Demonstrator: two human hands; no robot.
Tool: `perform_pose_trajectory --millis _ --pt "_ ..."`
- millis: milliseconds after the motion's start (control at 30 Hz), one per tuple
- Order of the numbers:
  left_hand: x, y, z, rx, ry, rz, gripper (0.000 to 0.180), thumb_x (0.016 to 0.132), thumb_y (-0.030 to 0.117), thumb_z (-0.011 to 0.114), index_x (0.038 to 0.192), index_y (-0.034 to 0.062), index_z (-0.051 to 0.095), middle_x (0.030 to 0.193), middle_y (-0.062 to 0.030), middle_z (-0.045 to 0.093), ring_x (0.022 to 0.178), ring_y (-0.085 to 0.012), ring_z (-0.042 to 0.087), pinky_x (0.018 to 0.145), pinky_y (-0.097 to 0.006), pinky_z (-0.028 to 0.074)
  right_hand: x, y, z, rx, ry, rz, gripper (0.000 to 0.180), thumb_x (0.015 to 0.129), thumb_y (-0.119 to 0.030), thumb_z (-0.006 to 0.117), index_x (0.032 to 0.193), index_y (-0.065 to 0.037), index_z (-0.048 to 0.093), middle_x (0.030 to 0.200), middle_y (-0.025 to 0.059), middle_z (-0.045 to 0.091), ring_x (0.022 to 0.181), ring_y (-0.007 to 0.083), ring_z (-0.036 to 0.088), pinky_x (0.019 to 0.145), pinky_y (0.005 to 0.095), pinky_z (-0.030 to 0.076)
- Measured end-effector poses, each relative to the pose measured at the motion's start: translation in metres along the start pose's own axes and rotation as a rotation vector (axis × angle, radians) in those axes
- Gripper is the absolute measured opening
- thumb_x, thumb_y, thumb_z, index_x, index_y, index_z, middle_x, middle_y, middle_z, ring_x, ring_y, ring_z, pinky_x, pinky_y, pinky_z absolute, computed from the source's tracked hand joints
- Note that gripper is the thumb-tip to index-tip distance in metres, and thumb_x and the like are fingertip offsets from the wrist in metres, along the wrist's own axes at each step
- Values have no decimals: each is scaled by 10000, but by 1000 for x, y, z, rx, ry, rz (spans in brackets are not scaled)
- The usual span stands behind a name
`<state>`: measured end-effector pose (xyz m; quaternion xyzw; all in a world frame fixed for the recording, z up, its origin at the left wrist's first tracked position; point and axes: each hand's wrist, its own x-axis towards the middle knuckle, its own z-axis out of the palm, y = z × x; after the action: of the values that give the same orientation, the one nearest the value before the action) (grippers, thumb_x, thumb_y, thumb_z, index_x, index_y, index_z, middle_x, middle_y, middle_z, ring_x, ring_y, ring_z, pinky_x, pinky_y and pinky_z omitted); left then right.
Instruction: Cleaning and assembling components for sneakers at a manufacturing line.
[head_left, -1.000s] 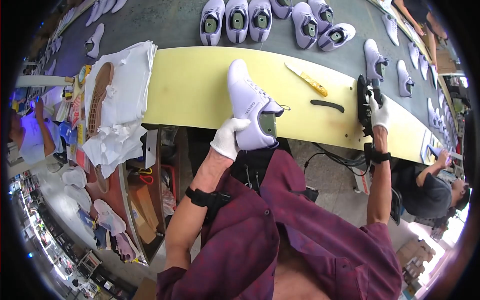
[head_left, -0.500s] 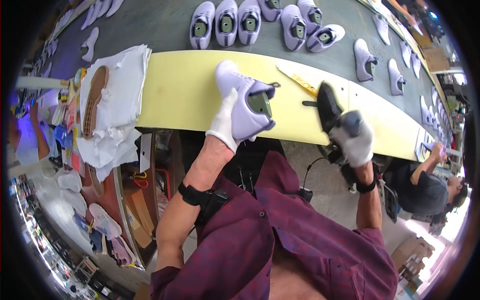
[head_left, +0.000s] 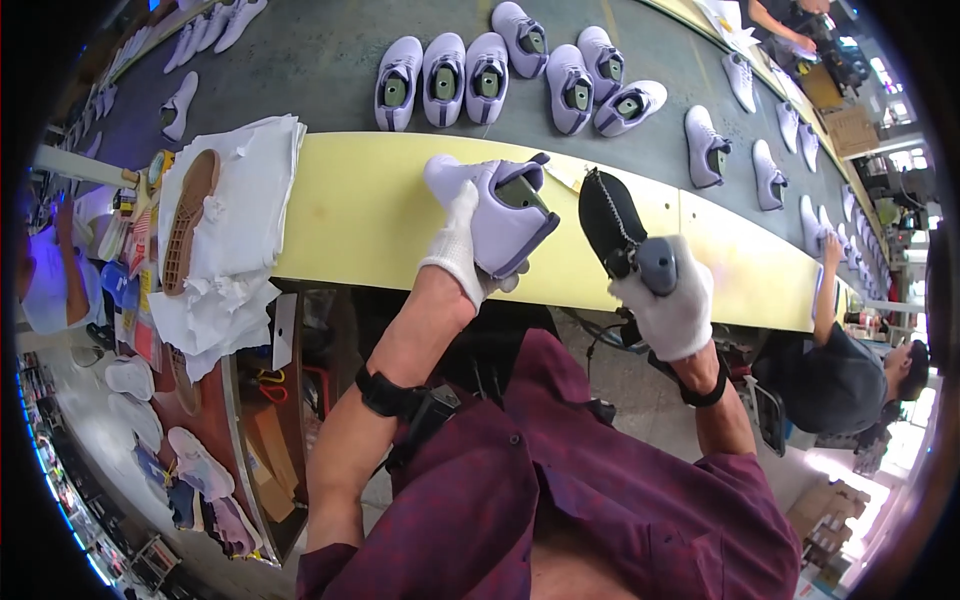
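My gloved left hand [head_left: 456,248] is closed around a lavender sneaker [head_left: 500,225] from its left and underneath. The shoe is tilted, toe pointing up and left, and a dark green last shows in its opening. My gloved right hand [head_left: 678,315] grips a hand tool with a rounded grey handle end [head_left: 657,266] and a long, black, oval head [head_left: 608,212]. A beaded, chain-like line runs along that head; the tool's exact kind is unclear. The head is to the right of the shoe, apart from it. Most of my left fingers are hidden behind the shoe.
A yellow worktop [head_left: 350,200] lies under my hands. Beyond it a dark conveyor belt [head_left: 300,70] carries several lavender sneakers. White paper sheets [head_left: 255,185] with a brown sole [head_left: 190,220] are at the left. A co-worker [head_left: 840,360] sits at the far right.
My right hand has brought the tool left, nearer the shoe, and its black head has turned. The shoe has tilted slightly in my left hand. The view has shifted a little.
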<state>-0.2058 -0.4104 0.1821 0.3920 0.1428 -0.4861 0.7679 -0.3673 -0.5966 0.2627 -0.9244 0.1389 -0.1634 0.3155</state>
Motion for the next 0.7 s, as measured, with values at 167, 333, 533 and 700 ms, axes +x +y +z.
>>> perform_pose_trajectory --millis 167,333,533,700 --pt "4 -9 7 -33 138 -46 623 1031 700 478 1301 144 553 921 -81 690 621 -230 658 432 -323 422 2 -9 17 -12 -78 -154 497 725 -221 963 1051 -31 641 793 156 717 696 357 725 639 415 564" --pt "-7 -1 -26 85 88 61 530 1033 615 562 1307 161 565 945 -36 689 694 -162 663 457 -296 405 15 20 20 110 -96 314 359 855 -108 834 1143 13 657 879 76 710 793 132 647 745 330 561" --pt "11 -31 -89 686 156 354 687 875 259 758 1420 -34 460 1226 -146 651 1094 -235 678 872 -364 583 21 158 -15 -50 -54 378 376 942 -245 782 1205 -1 670 992 117 749 881 186 713 788 344 565" --pt "13 -43 -102 841 187 294 809 868 186 773 1559 4 393 1408 -162 603 1316 -258 586 1120 -380 467 37 292 -28 -277 -75 473 449 977 -390 747 1134 19 648 882 107 699 778 196 655 731 365 532"
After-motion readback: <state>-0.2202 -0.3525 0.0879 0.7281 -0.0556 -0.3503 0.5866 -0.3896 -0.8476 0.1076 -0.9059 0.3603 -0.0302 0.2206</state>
